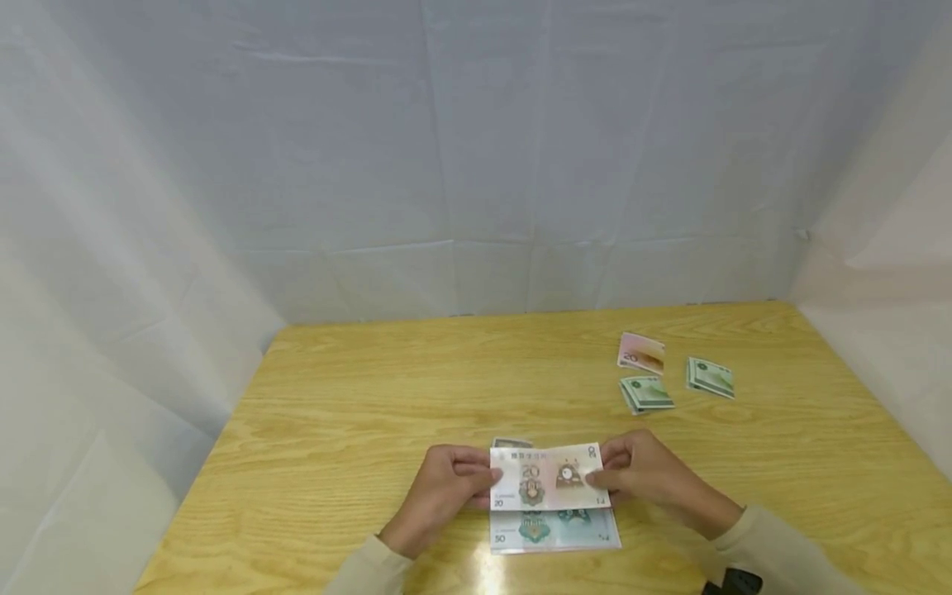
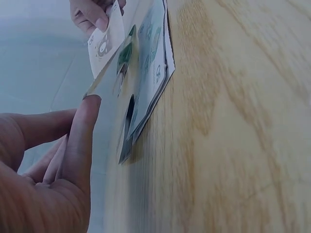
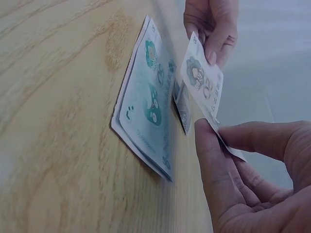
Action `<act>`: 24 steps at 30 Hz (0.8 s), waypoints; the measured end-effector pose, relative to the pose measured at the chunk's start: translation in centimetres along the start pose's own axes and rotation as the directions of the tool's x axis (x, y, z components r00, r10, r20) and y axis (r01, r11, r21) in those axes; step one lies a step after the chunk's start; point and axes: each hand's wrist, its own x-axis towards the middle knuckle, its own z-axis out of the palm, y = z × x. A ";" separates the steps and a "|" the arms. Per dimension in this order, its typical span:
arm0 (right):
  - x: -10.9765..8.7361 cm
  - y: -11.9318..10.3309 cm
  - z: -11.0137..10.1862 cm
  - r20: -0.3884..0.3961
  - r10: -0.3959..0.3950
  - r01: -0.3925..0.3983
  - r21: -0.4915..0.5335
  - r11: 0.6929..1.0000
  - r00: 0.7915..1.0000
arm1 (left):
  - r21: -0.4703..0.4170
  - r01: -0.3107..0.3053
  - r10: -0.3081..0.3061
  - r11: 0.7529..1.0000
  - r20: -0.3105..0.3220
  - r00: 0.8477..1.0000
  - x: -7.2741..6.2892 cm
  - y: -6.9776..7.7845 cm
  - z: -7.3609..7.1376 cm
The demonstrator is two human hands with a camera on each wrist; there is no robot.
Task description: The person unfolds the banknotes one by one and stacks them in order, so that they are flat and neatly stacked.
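Both hands hold up one flat play banknote (image 1: 549, 477) marked 20, with a brownish cartoon figure on it. My left hand (image 1: 451, 486) pinches its left end, thumb on the printed face. At the other end my right hand (image 1: 649, 473) pinches it the same way, as the right wrist view also shows. Under the raised note lies a small stack of notes on the table, topped by a teal play banknote (image 1: 554, 530) marked 50. The raised note overlaps the stack's upper part in the head view. A greyish folded note (image 1: 513, 443) peeks out behind it.
Toward the back right of the wooden table (image 1: 372, 388) lie a folded pinkish note (image 1: 641, 353) marked 20, a folded green note (image 1: 647, 393) and another folded green note (image 1: 711, 378). White sheeting (image 1: 483, 165) hangs behind the table and along its sides.
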 end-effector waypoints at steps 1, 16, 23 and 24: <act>0.0 0.1 0.0 0.007 -0.001 0.001 0.005 1.000 1.000 | -0.001 0.003 -0.003 1.000 0.005 1.000 0.0 0.0 0.0; 0.0 1.9 -0.5 0.087 -0.008 0.005 0.036 0.999 0.996 | 0.035 0.069 -0.071 0.997 0.069 0.995 -0.7 -0.3 -0.2; -0.2 2.5 -0.4 0.109 -0.004 0.003 0.011 1.000 0.994 | 0.119 0.063 -0.074 0.991 0.087 0.993 -0.6 -0.8 -0.1; -0.2 2.6 -0.4 0.115 -0.014 0.012 0.013 1.000 0.993 | 0.140 0.058 -0.071 0.988 0.085 0.994 -0.6 -0.8 0.0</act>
